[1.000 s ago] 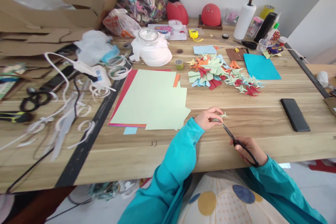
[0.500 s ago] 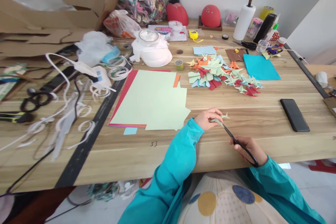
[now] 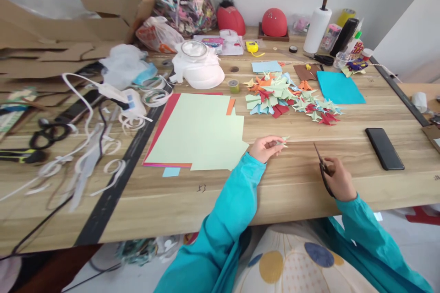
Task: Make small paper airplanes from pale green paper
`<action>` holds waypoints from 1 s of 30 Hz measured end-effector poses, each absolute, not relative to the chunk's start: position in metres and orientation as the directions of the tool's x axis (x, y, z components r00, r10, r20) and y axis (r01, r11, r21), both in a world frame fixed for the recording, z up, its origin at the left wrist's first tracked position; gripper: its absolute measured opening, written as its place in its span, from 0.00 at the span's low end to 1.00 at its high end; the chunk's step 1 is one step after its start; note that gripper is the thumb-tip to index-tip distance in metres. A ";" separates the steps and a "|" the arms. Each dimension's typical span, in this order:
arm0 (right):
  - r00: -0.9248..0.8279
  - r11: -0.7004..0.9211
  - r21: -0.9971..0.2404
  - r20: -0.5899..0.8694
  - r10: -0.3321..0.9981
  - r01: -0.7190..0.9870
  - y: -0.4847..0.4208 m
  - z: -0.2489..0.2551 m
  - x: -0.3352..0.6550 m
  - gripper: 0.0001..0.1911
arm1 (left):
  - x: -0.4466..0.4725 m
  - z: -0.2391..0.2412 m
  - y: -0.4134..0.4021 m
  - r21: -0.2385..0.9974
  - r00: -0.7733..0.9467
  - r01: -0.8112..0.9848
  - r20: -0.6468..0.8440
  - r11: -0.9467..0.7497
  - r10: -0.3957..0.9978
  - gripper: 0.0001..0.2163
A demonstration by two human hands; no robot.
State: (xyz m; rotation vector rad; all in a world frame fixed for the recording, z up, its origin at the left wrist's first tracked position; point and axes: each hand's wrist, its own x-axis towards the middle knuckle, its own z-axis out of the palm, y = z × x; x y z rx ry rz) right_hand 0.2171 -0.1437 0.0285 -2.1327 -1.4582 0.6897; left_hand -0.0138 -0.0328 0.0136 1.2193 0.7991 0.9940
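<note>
My left hand (image 3: 264, 147) pinches a small pale-green folded paper piece (image 3: 283, 141) just above the wooden table (image 3: 295, 178). My right hand (image 3: 338, 178) grips black scissors (image 3: 321, 167), blades pointing up and away, well to the right of the paper piece. Both arms wear teal sleeves. Left of my left hand lies a stack of pale-green sheets (image 3: 197, 130) over red paper. Farther back sits a heap of small folded paper shapes (image 3: 288, 98) in green, red, orange and blue.
A black phone (image 3: 384, 148) lies at the right. A blue sheet (image 3: 338, 87) lies beyond it. White plastic strips and cables (image 3: 99, 146) and black scissors (image 3: 50, 132) clutter the left. Cardboard (image 3: 51, 32), a white bowl-like object (image 3: 199, 66), a paper roll (image 3: 316, 27) and bottles stand at the back.
The scissors were touching the paper piece; my right hand has pulled them away to the right. My left hand has lifted the paper slightly up and left.
</note>
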 end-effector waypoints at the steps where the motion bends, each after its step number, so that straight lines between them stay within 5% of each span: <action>1: 0.326 -0.322 -0.549 -0.093 0.941 0.771 -0.140 0.026 0.223 0.25 | -0.013 0.013 -0.033 0.972 0.377 -0.213 -0.011 0.098 0.926 0.17; 7: 0.206 -0.195 -0.121 0.080 0.975 0.973 -0.121 0.013 0.248 0.15 | -0.010 0.012 -0.032 0.922 0.387 -0.330 -0.064 0.203 0.920 0.18; 13: 0.096 -0.113 0.109 0.152 0.984 0.988 -0.106 0.017 0.256 0.13 | -0.006 0.011 -0.034 0.916 0.339 -0.348 -0.078 0.202 0.937 0.18; 16: 0.059 -0.051 -0.040 0.235 0.970 0.998 -0.100 0.025 0.247 0.14 | -0.004 0.011 -0.034 0.906 0.324 -0.370 -0.080 0.204 0.943 0.19; 20: -0.164 0.281 -0.523 0.259 0.952 0.804 -0.088 0.029 0.213 0.13 | -0.001 0.009 -0.034 0.909 0.289 -0.372 -0.081 0.189 0.954 0.20; 22: -0.211 0.350 -0.670 0.283 0.936 0.654 -0.077 0.026 0.192 0.13 | 0.001 0.006 -0.035 0.921 0.262 -0.352 -0.075 0.168 0.962 0.20; 30: -0.162 0.325 -0.894 0.288 0.944 0.308 -0.039 0.005 0.150 0.12 | 0.003 -0.005 -0.031 0.969 0.201 -0.236 -0.026 0.074 0.979 0.19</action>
